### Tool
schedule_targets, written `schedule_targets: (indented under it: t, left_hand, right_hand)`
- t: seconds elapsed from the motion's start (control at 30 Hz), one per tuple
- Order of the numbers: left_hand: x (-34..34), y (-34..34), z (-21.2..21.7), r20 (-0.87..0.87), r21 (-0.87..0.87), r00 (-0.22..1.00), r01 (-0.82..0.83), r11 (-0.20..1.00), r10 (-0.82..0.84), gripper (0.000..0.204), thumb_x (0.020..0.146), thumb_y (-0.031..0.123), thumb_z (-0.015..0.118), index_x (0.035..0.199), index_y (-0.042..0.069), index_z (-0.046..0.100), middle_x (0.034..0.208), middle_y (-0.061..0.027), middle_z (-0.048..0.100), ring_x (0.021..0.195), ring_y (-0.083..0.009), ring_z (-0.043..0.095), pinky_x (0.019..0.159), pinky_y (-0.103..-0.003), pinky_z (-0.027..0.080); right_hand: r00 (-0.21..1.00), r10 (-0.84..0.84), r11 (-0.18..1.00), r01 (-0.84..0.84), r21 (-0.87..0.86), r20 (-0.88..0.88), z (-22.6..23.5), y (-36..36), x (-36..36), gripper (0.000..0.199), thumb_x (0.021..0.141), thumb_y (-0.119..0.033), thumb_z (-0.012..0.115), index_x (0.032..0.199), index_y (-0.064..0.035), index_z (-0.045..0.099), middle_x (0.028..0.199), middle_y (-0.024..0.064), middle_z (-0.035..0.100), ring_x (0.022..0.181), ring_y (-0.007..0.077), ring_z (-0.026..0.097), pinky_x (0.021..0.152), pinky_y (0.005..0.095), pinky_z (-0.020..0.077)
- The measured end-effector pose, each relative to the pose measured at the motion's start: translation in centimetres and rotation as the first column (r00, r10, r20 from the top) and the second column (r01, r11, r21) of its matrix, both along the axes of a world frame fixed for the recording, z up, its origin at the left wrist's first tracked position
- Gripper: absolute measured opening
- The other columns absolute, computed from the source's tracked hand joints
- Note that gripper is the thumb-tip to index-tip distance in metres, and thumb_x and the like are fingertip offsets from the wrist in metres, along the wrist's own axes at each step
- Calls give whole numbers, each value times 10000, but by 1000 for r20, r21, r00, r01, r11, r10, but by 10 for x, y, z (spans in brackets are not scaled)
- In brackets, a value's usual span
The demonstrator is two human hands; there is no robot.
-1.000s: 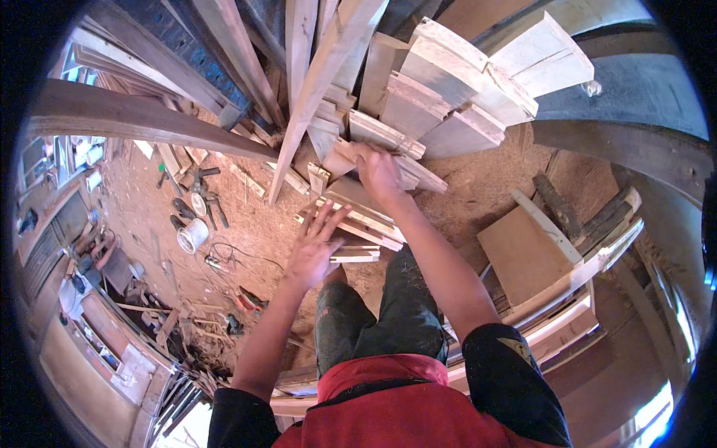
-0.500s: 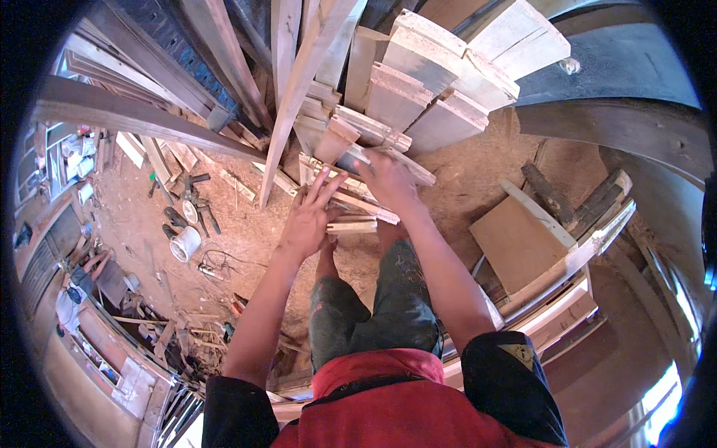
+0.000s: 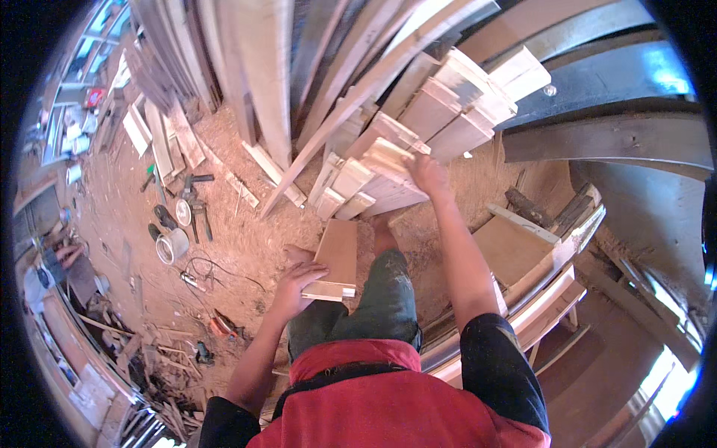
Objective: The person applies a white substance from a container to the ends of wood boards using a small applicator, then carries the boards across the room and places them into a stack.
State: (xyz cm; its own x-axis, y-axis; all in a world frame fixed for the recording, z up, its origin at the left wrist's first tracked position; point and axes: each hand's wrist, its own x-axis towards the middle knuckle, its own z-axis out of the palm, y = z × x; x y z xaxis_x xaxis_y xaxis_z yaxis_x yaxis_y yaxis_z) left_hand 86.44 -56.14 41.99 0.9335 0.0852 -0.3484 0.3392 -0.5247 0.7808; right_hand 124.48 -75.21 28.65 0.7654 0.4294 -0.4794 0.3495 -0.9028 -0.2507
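Observation:
My left hand (image 3: 296, 286) grips the edge of a short flat wooden board (image 3: 338, 250), tilted in front of my legs, its near end showing a small notch. Up and to the right, my right hand (image 3: 430, 178) is closed over the top end of a pale wooden plank (image 3: 390, 158) in the leaning stack. Its thumb side lies against the plank's end, and the fingertips are partly hidden. Shorter upright pieces (image 3: 351, 178) stand just left of that plank. Behind it, more thick planks (image 3: 452, 112) lean together with their cut ends upward.
Long timbers (image 3: 254, 75) lean at the far side, one slanting beam (image 3: 328, 131) beside the stack. At left on the sawdust floor lie a white bucket (image 3: 172, 246), a cable (image 3: 213, 272) and a power tool (image 3: 224, 325). A brown panel (image 3: 515, 243) is at right.
My left hand has come away from the stack toward my body, now with a board in it. My right hand has shifted right onto a plank's end. The view has turned somewhat.

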Motion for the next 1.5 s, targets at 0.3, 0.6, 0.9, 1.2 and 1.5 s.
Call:
schedule_targets:
  t: [0.3, 0.6, 0.9, 1.2, 1.5]
  left_hand:
    - [-184, 87, 86, -79, -453, 369, -841, 296, 926, 412, 865, 128, 786, 1202, -34, 614, 1099, -84, 697, 981, -168, 667, 855, -308, 536]
    - [-406, 258, 205, 196, -891, -638, -433, -137, 745, 466, 1022, 374, 546, 1304, 9, 482, 1189, -121, 617, 1081, -265, 605, 972, -430, 463]
    - [-651, 295, 255, 574, -742, -356, 154, 653, 737, 180, 1045, 197, 372, 1059, 80, 508, 709, -29, 550, 588, -175, 541, 642, -344, 442]
    - [-795, 314, 118, -30, -989, -739, 119, 87, 673, 447, 1050, 401, 331, 1341, 84, 450, 1233, -155, 576, 1110, -264, 578, 987, -451, 450]
    - [-700, 342, -11, -588, -770, -698, 328, -548, 409, 1013, 825, 881, 335, 1532, 157, 335, 1502, -92, 440, 1354, -369, 414, 1150, -538, 307]
  right_hand:
    - [998, 68, 835, -62, 547, 9, 79, 106, -188, 531, 959, -449, 608, 1311, -52, 595, 1151, 206, 687, 1128, 336, 638, 970, 439, 482]
    - [428, 887, 417, -580, 700, -174, 224, 339, -522, 888, 784, -548, 770, 1450, -47, 462, 1452, 212, 490, 1353, 350, 457, 1148, 449, 339]
    - [38, 998, -6, -684, 729, 44, 300, 484, -672, 626, 838, -443, 744, 1317, -63, 606, 1270, 194, 608, 1198, 356, 550, 1043, 431, 413]
    - [-445, 688, 192, -651, 735, -574, 182, 571, -879, 771, 986, -666, 374, 1341, -8, 563, 1305, 205, 611, 1201, 354, 573, 1053, 440, 417]
    - [-85, 590, 277, -913, 299, -803, 38, 623, -935, 829, 992, -684, 253, 1423, -21, 503, 1376, 228, 573, 1266, 365, 558, 1069, 442, 423]
